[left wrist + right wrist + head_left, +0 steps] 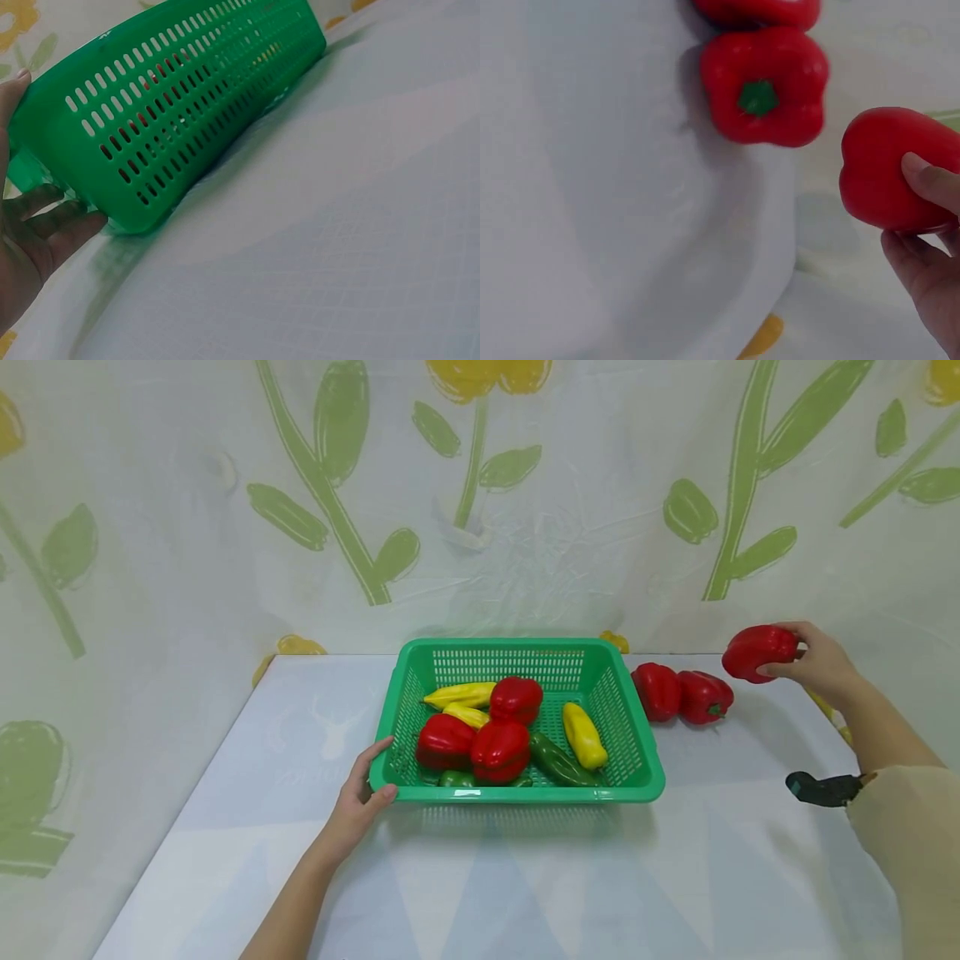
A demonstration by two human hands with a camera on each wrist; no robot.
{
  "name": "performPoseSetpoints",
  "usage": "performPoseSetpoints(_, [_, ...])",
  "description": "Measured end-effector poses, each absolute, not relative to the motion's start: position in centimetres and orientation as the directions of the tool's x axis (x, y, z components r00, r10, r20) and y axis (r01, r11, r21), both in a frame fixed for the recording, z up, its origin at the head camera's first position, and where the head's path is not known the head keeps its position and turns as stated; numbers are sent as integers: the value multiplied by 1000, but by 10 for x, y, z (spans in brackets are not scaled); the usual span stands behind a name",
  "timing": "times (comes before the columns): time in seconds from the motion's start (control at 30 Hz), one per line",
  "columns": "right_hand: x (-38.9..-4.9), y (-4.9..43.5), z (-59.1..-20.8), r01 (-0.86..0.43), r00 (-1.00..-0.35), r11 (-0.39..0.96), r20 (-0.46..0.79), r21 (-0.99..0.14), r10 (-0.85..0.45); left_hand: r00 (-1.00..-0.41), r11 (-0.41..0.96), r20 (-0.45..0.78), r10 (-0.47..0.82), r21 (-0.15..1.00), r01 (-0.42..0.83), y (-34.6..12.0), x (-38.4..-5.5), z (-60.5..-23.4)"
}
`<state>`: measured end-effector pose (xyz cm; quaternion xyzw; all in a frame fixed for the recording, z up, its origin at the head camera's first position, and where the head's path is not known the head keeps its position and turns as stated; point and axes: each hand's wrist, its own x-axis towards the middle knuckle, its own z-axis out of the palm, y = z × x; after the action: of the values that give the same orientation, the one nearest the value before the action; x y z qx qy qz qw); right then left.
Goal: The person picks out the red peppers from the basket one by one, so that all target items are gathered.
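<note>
My right hand (821, 667) grips a red bell pepper (760, 653) above the table's right end, thumb on one side and fingers beneath, as the right wrist view shows. Two more red bell peppers (656, 692) lie side by side on the table, right of a green plastic basket (525, 795). My left hand (356, 806) holds the basket's near left corner; in the left wrist view the thumb is at the rim and the fingers (75, 229) touch the end wall. Inside the basket are several red bell peppers (500, 752), yellow peppers (583, 737) and a long green pepper (561, 762).
The white table (480, 893) has a pale printed pattern. Behind it hangs a white sheet (570, 552) with green leaves and yellow flowers. A dark strap-like piece (825, 789) sticks out by the right sleeve (911, 835).
</note>
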<state>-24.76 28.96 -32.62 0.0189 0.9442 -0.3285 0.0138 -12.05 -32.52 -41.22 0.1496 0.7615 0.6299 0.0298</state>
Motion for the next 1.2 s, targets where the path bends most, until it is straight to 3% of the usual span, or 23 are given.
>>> performPoseSetpoints(0.67, [-238, 296, -383, 186, -981, 782, -71, -595, 179, -955, 156, 120, 270, 974, 166, -328, -122, -417])
performPoseSetpoints(0.97, [-236, 290, -408, 203, -957, 779, 47, -593, 285, -957, 149, 109, 270, 977, 154, -328, -120, -416])
performPoseSetpoints(1.2, [-235, 302, -411, 279, -947, 718, -58, -638, 317, -953, 140, 113, 280, 978, 157, -328, -121, -416])
